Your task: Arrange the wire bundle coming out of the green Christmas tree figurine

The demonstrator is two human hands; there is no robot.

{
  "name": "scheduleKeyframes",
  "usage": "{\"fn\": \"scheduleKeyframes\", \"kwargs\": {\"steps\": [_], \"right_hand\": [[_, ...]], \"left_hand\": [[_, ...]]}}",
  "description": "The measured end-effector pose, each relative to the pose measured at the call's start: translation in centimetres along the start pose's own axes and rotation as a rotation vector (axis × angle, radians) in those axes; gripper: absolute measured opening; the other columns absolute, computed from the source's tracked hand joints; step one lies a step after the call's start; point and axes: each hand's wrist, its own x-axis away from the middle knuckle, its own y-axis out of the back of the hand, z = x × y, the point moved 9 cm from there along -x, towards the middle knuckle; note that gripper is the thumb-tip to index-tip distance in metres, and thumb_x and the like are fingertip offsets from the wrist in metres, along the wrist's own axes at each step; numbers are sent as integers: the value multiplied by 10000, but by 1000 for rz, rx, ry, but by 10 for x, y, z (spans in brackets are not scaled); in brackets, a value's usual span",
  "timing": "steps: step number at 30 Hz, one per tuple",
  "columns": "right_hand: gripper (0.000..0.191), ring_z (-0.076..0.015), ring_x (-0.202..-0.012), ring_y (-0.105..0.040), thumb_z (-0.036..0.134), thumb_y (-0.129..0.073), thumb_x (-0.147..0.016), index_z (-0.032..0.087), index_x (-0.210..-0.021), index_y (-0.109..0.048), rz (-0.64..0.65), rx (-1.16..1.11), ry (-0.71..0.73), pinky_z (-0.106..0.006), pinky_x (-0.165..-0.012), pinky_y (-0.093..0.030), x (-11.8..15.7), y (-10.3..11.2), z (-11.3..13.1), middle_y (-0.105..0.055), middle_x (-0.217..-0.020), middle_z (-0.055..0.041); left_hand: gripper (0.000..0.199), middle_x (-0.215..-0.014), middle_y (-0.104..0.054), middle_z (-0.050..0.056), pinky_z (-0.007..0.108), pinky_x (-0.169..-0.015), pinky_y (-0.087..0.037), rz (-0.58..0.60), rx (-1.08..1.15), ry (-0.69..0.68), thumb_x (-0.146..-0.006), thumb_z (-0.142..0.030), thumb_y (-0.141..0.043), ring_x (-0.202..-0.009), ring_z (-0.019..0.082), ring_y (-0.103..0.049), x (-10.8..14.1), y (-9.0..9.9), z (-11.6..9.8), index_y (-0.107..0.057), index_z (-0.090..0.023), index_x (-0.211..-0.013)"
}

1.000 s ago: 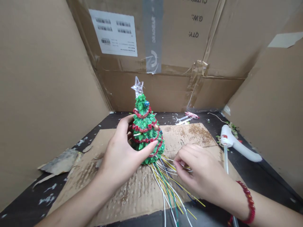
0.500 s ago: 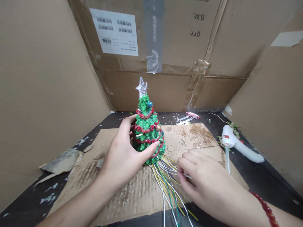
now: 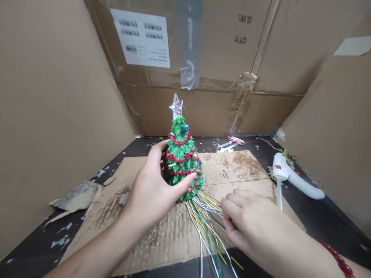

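The Christmas tree [image 3: 180,150] was held nearly upright over the cardboard sheet [image 3: 156,247], close to the middle of the view; whether its full weight was borne by the sheet could not be told. It was clasped by the left hand [image 3: 155,181], which was opened just wide enough for the trunk of foliage to be enclosed, the thumb being laid across the lower front and the fingers partly hidden behind the left side. The tree was topped by a clear star [image 3: 176,107] and circled by red garlands [image 3: 182,172], with a blue ball [image 3: 186,127] set near the top and a gold ball [image 3: 194,156] lower down. From under its base, white, yellow, green and dark wires [image 3: 206,227] were fanned out toward the near edge of the sheet and to the right. The right hand [image 3: 246,220] was kept narrow, its fingers curled, and several wires were seen to run up to it; whether they were pinched could not be told, since the fingertips were hidden. A red beaded bracelet [image 3: 337,258] was worn on the right wrist. Beyond that hand, a white glue gun [image 3: 285,172] was placed on the right, with a glue stick [image 3: 279,197] pointed toward the viewer. The dark table [image 3: 124,148] was littered with pale flecks, and the work was enclosed by cardboard walls [image 3: 220,58], the far one marked with a printed label [image 3: 141,38].
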Motion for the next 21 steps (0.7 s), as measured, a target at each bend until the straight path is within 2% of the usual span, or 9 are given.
{"fn": "scheduleKeyframes", "kwargs": {"steps": [13,18,20,21], "right_hand": [[134,-139,-485,-514,78,-523,-657,196,-614,-475,-7,65,51,-271,-504,-338,0,8,5,-546,-575,19],[146,-142,-451,-504,77,-486,-692,211,-635,-489,56,63,20,-284,-466,-312,-1,17,4,-550,-564,24],[151,-131,-420,-475,106,-505,-711,215,-611,-476,125,32,17,-286,-436,-285,2,17,4,-543,-545,33],[168,-129,-421,-477,135,-544,-724,216,-595,-474,219,31,27,-285,-423,-275,5,9,5,-547,-540,38]], "left_hand": [[670,-1161,-629,19,281,-906,-586,3,29,-8,-661,-386,-737,-1009,156,-655,0,-2,1,-451,-257,-1252],[657,-1160,-628,6,251,-897,-584,10,39,17,-663,-375,-737,-1003,137,-654,-2,-3,1,-450,-268,-1244],[655,-1165,-624,8,254,-898,-584,8,30,6,-665,-380,-734,-998,138,-654,-1,-2,0,-450,-267,-1244],[657,-1168,-623,10,262,-902,-584,8,24,3,-665,-379,-734,-997,141,-654,-1,-2,-1,-451,-266,-1247]]}}
